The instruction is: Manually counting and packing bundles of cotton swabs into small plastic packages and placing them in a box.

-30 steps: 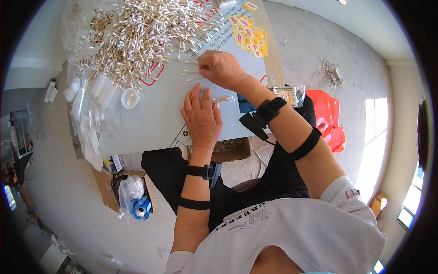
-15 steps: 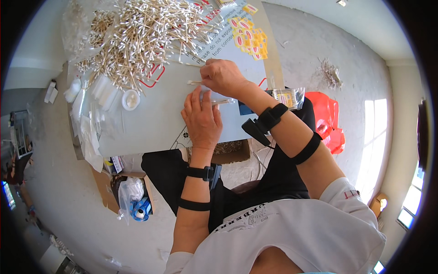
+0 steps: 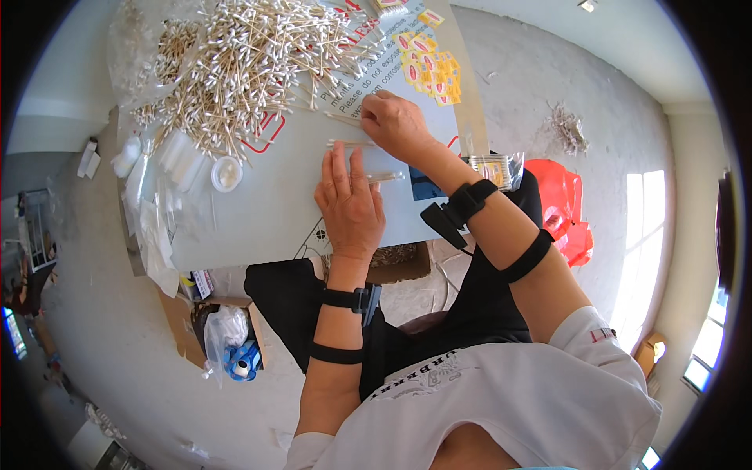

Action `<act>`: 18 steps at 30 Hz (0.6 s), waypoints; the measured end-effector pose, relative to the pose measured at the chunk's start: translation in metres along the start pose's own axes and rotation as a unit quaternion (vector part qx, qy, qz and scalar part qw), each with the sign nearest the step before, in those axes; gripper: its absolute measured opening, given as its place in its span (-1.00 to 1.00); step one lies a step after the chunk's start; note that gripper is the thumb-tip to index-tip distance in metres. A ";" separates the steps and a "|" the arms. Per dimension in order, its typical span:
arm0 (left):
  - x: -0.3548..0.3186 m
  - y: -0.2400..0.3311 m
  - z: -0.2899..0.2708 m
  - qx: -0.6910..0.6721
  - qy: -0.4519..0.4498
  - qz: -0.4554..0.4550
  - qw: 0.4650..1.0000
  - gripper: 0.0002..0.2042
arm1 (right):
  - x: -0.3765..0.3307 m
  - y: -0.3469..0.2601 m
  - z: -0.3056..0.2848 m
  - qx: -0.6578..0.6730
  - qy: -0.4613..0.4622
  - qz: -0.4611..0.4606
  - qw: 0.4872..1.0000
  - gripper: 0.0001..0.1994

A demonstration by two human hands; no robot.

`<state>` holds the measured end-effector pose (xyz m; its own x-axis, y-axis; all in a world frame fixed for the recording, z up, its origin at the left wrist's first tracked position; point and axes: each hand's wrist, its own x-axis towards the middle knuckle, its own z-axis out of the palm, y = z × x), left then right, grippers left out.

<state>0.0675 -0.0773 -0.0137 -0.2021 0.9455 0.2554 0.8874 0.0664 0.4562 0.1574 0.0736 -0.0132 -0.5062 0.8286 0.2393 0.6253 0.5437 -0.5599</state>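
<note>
My left hand (image 3: 349, 207) lies over the grey board with its fingers stretched out, fingertips at a few loose cotton swabs (image 3: 362, 143). Beside its index finger rests a small clear packet (image 3: 386, 177), seemingly with swabs inside. Farther off, my right hand (image 3: 395, 127) has its fingers curled together, and a thin cotton swab (image 3: 339, 117) reaches leftward from them. How many it grips is hidden. A big loose heap of cotton swabs (image 3: 235, 70) covers the board's far left.
Yellow-and-white cards (image 3: 431, 69) lie scattered at the far right. A round white tub (image 3: 226, 174) and clear plastic sleeves (image 3: 182, 160) sit at left. A filled swab pack (image 3: 495, 169) lies by my right forearm. Below the table's edge (image 3: 211, 262) stand open cardboard boxes (image 3: 184, 321).
My right hand has moved slightly away and to the right, apart from the left. My left fingers have straightened, and the clear packet beside them shows more fully.
</note>
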 end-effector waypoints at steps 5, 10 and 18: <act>0.003 0.002 0.004 0.069 -0.060 0.014 0.996 -0.34 | -0.019 0.002 -0.017 0.050 -0.090 -0.049 0.994 -0.94; 0.007 0.005 0.006 0.078 -0.085 0.012 0.993 -0.35 | 0.013 -0.007 -0.011 0.066 0.018 0.019 0.998 -0.82; 0.007 0.005 0.003 0.116 -0.103 0.010 0.988 -0.30 | 0.069 -0.037 0.005 -0.099 -0.076 0.149 0.981 -0.72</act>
<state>0.0720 -0.0698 -0.0118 -0.1163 0.9906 0.0719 0.9664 0.0962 0.2385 0.0959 0.1101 0.0201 -0.3559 0.9336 -0.0409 0.8545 0.3074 -0.4188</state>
